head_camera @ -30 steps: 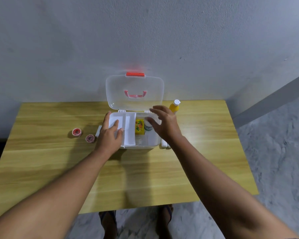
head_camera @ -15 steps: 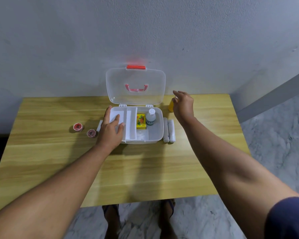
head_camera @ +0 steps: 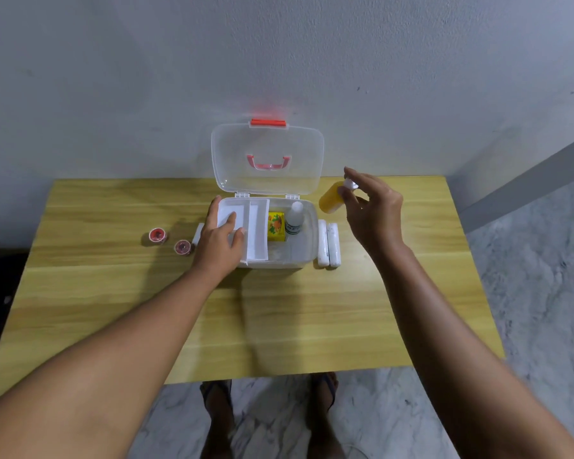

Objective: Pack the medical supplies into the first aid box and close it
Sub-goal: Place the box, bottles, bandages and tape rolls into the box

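The white first aid box (head_camera: pixel 304 256) stands open at the back of the table, its clear lid (head_camera: pixel 267 154) upright with a red latch. Inside are a white tray insert (head_camera: pixel 257 233), a yellow carton (head_camera: pixel 276 226) and a white bottle (head_camera: pixel 294 219). My left hand (head_camera: pixel 221 241) rests flat on the insert at the box's left end. My right hand (head_camera: pixel 371 207) holds an orange bottle (head_camera: pixel 330 198) by its white cap, tilted in the air just right of the box. Two white rolls (head_camera: pixel 328 243) lie against the box's right side. Two small red-capped pots (head_camera: pixel 169 241) sit to the left.
The wooden table (head_camera: pixel 279 309) stands against a grey wall. A white roll (head_camera: pixel 197 234) lies at the box's left side, partly behind my left hand. My feet show on the marble floor below the table's front edge.
My right hand left the box, reached right to the orange bottle and lifted it off the table. My left hand stayed on the insert.
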